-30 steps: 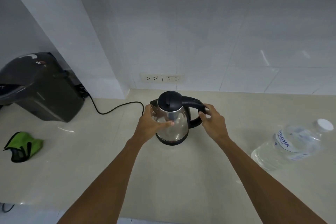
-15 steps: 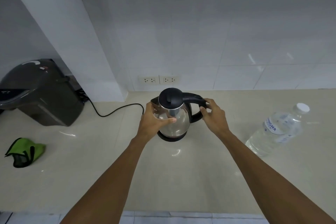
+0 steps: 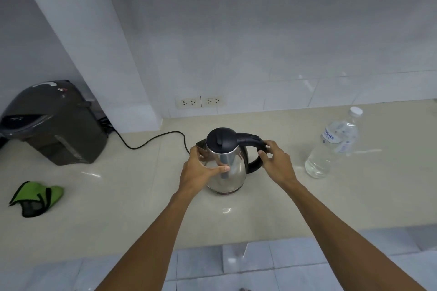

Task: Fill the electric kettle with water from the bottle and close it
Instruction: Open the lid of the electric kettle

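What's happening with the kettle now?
Left hand on kettle body, right hand on handle. Lid shut. Bottle capped, untouched. Nothing in the way.

Upright lidded steel kettle (image 3: 224,168); capped bottle (image 3: 331,144) rightward

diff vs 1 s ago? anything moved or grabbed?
Only the head camera tilted up; nothing was grabbed or released. Left hand still cups the kettle body, right hand still on its handle. Lid still shut; bottle still capped and upright on the counter.
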